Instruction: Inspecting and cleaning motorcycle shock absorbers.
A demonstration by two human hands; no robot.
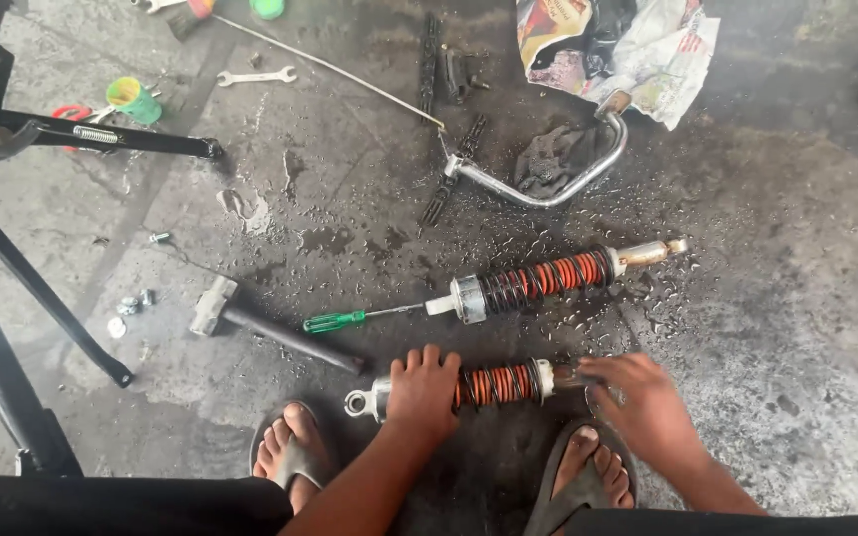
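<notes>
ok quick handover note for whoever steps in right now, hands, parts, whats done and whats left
Left hand: grip closed over the near shock absorber, by its eye end.
Right hand: on the same shock's other end; grip unclear.
Second shock absorber lies apart on the wet floor, a green screwdriver at its tip and a hammer to the left.
Done: both shocks lie loose on the floor.
Left: cannot tell.

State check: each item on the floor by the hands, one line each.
near shock absorber: flat, gripped at both ends
left hand: clasping its body
right hand: on its other end
far shock absorber: flat, untouched
green-handled screwdriver: lying loose
hammer: lying loose
</notes>
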